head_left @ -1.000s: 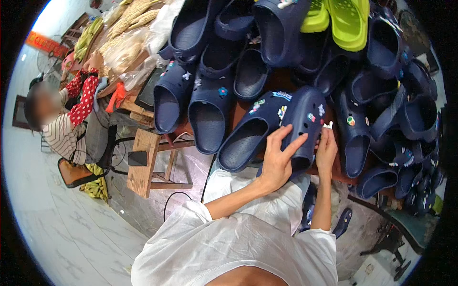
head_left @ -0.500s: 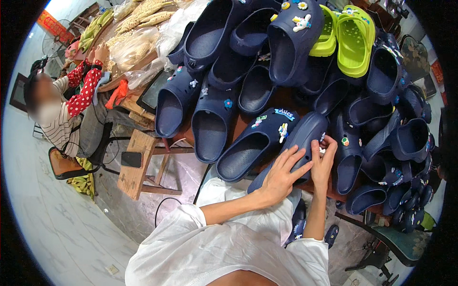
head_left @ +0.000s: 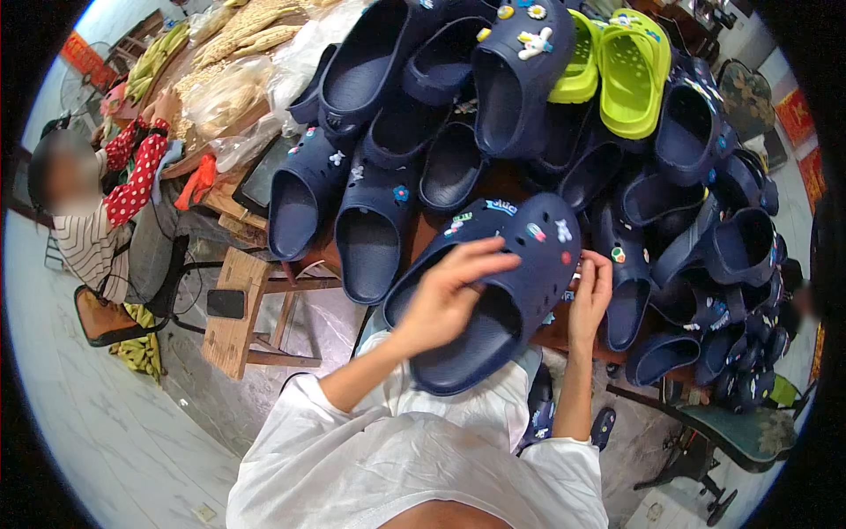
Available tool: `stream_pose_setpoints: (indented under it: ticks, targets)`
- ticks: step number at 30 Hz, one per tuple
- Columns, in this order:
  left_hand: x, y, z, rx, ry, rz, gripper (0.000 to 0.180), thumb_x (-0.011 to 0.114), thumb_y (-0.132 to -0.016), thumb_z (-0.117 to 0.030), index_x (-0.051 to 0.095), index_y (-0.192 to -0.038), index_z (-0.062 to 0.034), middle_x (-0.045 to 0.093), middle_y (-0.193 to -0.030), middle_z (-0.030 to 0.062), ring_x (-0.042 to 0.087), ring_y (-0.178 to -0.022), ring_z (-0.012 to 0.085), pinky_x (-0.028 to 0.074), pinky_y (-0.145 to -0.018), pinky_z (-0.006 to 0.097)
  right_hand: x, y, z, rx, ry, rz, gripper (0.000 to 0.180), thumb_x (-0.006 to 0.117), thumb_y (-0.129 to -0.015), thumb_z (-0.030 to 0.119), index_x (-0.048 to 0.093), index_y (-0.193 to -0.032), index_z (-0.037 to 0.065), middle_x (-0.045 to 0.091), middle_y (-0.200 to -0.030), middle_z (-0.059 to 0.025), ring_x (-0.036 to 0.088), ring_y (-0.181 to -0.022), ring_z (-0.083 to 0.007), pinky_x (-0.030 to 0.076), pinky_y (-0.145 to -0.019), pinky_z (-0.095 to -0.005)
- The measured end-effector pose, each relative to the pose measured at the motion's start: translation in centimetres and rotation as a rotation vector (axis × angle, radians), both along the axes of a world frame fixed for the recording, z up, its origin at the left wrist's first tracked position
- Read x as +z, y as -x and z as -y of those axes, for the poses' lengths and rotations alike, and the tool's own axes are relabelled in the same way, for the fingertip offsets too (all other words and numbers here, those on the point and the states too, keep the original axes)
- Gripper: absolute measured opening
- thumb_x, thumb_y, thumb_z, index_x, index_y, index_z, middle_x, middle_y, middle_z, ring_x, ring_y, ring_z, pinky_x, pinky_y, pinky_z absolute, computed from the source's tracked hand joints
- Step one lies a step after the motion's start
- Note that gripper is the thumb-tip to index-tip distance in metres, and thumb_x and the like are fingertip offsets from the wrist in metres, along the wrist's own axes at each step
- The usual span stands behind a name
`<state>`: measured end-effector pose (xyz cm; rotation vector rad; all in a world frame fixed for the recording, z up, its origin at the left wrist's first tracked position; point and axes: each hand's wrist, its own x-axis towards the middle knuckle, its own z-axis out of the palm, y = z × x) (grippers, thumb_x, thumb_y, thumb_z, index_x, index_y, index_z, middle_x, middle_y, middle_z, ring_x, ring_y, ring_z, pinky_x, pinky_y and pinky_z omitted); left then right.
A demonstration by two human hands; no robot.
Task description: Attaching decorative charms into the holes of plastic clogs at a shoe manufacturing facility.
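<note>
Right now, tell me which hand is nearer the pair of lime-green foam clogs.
Right. The right hand lies below the lime-green foam clogs, at the held navy clog's toe; the left hand is farther left.

The left hand [head_left: 445,295] covers part of the navy clog [head_left: 502,300] rim; the right hand [head_left: 590,295] fingers hide its far edge; the bench [head_left: 423,234] lies almost wholly under piled clogs (barely a strip shows); the seated person [head_left: 84,220] is blurred; the charms are too small to tell.
</note>
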<state>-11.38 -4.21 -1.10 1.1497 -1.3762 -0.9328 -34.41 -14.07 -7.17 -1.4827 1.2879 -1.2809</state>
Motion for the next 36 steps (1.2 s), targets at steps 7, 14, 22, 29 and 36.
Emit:
stream_pose_setpoints:
  ticks: [7,14,22,29,36]
  targets:
    - [1.9,-9.1,-1.7,0.204,-0.055,-0.225,0.048,0.05,-0.084,0.012,0.06,-0.129,0.0005,0.052,-0.143,0.0152,0.044,-0.137,0.0246,0.029,-0.116,0.035,-0.9,-2.9,-0.6,0.269,0.109,-0.258,0.017,0.059,-0.096,0.009,0.063,-0.11,0.002,0.062,-0.104,-0.0109,0.061,-0.094,-0.0209,0.049,-0.081,-0.0304]
    - [-1.1,-14.0,-0.2,0.349,0.109,0.091,0.045,0.049,-0.085,0.015,0.064,-0.124,-0.0006,0.056,-0.14,0.0145,0.05,-0.132,0.0235,0.034,-0.112,0.033,-0.3,-6.8,-2.0,0.428,0.293,-0.525,0.049,0.068,-0.09,0.032,0.057,-0.128,0.003,0.051,-0.128,-0.0193,0.049,-0.117,-0.038,0.043,-0.098,-0.0449]
    - [-0.2,-14.3,2.1,0.294,0.213,0.307,0.046,0.049,-0.082,0.017,0.068,-0.119,-0.0023,0.061,-0.134,0.0155,0.055,-0.128,0.0257,0.036,-0.11,0.034,-0.7,-7.4,-2.8,0.439,0.33,-0.643,0.069,0.072,-0.086,0.043,0.046,-0.139,0.007,0.04,-0.136,-0.0261,0.042,-0.125,-0.0439,0.038,-0.103,-0.0516]
    - [0.6,-14.0,3.8,0.285,0.252,0.469,0.055,0.048,-0.071,0.022,0.07,-0.115,-0.0025,0.063,-0.13,0.015,0.058,-0.125,0.0261,0.04,-0.106,0.033,-1.3,-7.5,-2.8,0.426,0.265,-0.617,0.069,0.072,-0.087,0.04,0.043,-0.141,0.007,0.036,-0.138,-0.0248,0.043,-0.124,-0.0449,0.039,-0.101,-0.0521]
    - [0.9,-13.2,3.5,0.317,0.34,0.873,0.065,0.048,-0.068,0.019,0.063,-0.126,-0.0064,0.062,-0.129,0.0158,0.058,-0.12,0.0336,0.045,-0.102,0.038,-1.6,-7.3,-2.6,0.428,0.266,-0.59,0.071,0.072,-0.087,0.04,0.043,-0.142,0.007,0.036,-0.14,-0.0249,0.041,-0.126,-0.0444,0.039,-0.102,-0.0517]
